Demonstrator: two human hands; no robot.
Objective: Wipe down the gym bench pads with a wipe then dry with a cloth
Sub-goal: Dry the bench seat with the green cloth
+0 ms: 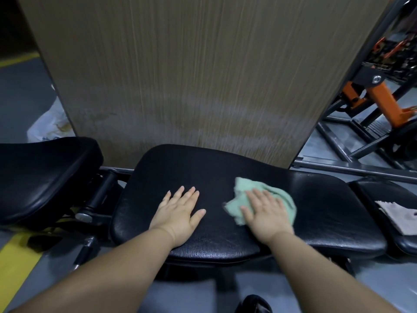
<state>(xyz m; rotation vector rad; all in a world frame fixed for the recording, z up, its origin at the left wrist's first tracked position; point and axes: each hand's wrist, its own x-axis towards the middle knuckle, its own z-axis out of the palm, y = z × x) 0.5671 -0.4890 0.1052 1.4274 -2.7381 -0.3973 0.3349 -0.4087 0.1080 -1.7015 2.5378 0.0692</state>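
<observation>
A black padded bench pad (316,211) fills the middle of the head view. My left hand (179,213) lies flat on its left part with fingers spread and straight. My right hand (267,213) presses flat on a crumpled light green cloth (286,197) on the pad's middle, fingers straight. Another black pad (40,177) sits to the left, tilted. A third black pad (370,190) continues on the right, with a pale pinkish wipe (397,215) lying on it.
A wood-grain panel (191,75) stands directly behind the bench. An orange and black gym machine (379,100) is at the right rear. A white plastic bag (48,125) lies on the grey floor at left. Yellow floor marking (15,267) runs at lower left.
</observation>
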